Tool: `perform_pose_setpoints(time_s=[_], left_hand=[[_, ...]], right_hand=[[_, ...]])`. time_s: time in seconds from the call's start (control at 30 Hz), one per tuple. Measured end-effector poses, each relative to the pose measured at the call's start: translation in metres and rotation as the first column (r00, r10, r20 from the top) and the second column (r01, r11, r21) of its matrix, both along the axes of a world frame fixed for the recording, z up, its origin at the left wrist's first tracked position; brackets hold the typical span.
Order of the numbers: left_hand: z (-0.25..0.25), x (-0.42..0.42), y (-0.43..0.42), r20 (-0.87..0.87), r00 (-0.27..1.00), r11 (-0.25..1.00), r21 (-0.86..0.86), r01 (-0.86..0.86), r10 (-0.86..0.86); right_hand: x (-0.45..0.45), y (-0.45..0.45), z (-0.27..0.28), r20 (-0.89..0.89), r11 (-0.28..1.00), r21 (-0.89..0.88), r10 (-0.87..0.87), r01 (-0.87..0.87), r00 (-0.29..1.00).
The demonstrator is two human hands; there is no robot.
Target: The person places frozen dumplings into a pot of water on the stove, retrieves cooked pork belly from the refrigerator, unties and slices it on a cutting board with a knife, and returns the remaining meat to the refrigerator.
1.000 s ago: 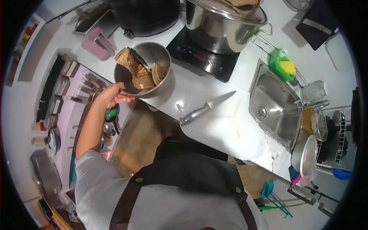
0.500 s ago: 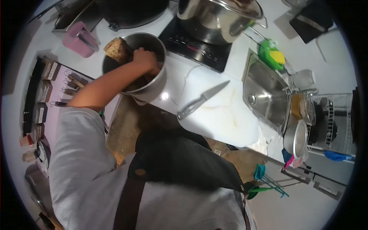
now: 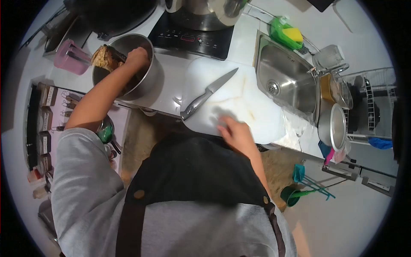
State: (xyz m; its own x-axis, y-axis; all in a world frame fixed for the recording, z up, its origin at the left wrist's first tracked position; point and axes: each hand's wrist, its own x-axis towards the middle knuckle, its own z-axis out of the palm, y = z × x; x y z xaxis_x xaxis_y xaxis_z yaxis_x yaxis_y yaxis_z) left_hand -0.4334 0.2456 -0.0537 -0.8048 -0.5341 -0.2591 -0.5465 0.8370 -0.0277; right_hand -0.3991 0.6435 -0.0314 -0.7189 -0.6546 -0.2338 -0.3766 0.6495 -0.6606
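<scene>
My left hand (image 3: 138, 58) reaches down into a deep metal pot (image 3: 150, 79), its fingers curled and partly hidden. Beside it in the pot is a large chunk (image 3: 105, 58) with a rough tan end and darker brown sides, perhaps meat. What my fingers hold is out of sight. Over the near edge of a white cutting board (image 3: 261, 115) hovers my right hand (image 3: 237, 132), its fingers apart and slightly blurred, nothing in them. A knife (image 3: 209, 92) with a metal handle lies slantwise on the board, its tip pointing away to the right.
Behind the board a large steel pot (image 3: 205, 15) stands on a black induction cooker (image 3: 188, 40). A pink jug (image 3: 70, 60) is left of the deep pot. On the right are a sink (image 3: 284, 64), a green holder with a yellow sponge (image 3: 292, 35) and a metal bowl (image 3: 333, 127).
My right hand has come into view over the board's near edge. My left hand stays inside the pot beside the chunk. The whole view has shifted with my head.
</scene>
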Motion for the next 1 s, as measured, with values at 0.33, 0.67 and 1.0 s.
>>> perform_pose_setpoints(time_s=[0.33,0.67,1.0], left_hand=[[0.125,0.086,0.057,-0.692,0.722,0.985,0.137,0.1,0.023],[0.065,0.053,0.153,-0.526,0.829,0.214,0.846,0.488,0.192],[-0.014,0.013,0.202,-0.566,0.771,0.797,0.3,0.523,-0.292]], right_hand=[[-0.021,-0.1,-0.035,-0.233,0.96,0.266,-0.029,0.092,0.972],[-0.037,-0.058,-0.021,-0.187,0.946,0.147,-0.26,0.289,0.947],[-0.002,0.104,-0.043,0.906,0.38,-0.296,-0.178,0.876,0.383]])
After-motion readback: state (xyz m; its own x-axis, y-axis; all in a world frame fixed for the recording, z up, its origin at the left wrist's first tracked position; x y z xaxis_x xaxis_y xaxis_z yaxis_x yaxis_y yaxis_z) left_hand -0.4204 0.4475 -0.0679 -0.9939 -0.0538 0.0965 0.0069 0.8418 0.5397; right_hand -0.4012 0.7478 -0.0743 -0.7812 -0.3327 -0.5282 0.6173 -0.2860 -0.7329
